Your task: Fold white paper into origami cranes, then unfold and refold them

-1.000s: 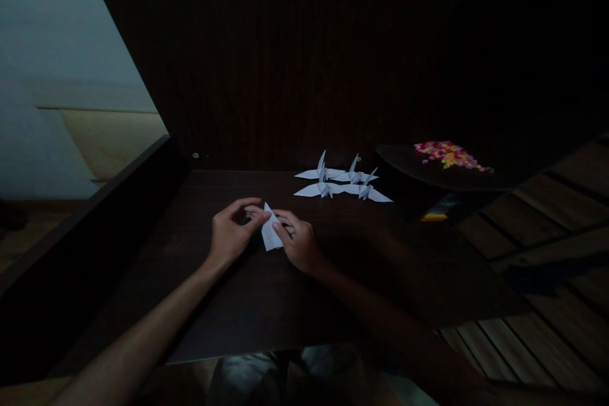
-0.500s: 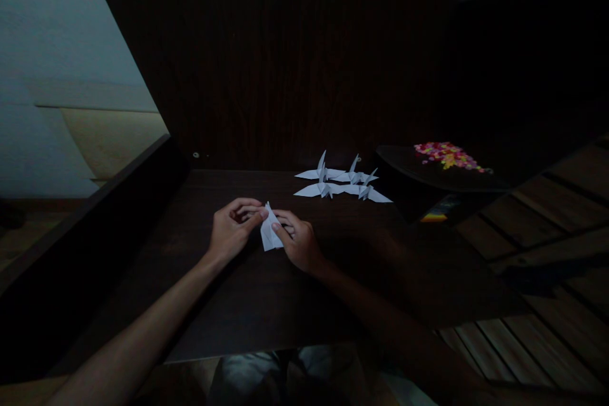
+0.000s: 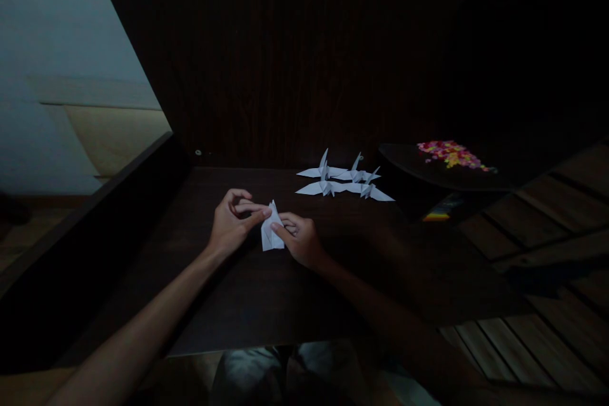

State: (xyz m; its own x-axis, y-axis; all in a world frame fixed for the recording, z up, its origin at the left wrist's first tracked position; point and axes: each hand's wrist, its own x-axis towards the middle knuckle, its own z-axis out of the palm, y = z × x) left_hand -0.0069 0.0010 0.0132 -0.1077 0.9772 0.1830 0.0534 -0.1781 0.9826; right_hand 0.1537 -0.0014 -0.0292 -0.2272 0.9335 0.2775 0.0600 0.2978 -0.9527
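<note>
A partly folded piece of white origami paper (image 3: 271, 238) is held up between both hands above the dark desk, its pointed end upward and its wider edge down. My left hand (image 3: 233, 219) pinches the upper left edge between thumb and finger, other fingers curled loosely. My right hand (image 3: 301, 238) grips the right side, thumb flat on the front and fingers behind, where the paper hides them in part. Beyond my right hand, several folded white paper cranes (image 3: 328, 187) stand in two rows with wings spread.
The dark wooden desk (image 3: 228, 304) has a raised side board (image 3: 85, 216) on the left and a tall back panel (image 3: 285, 63). At right, a small shelf (image 3: 404, 162) bears a heap of colourful small pieces (image 3: 451, 155). Slatted wood (image 3: 514, 349) lies lower right.
My left thumb and fingers have shifted slightly along the paper's upper edge, and the left index finger has lifted. The paper is a little more upright. The cranes have not moved.
</note>
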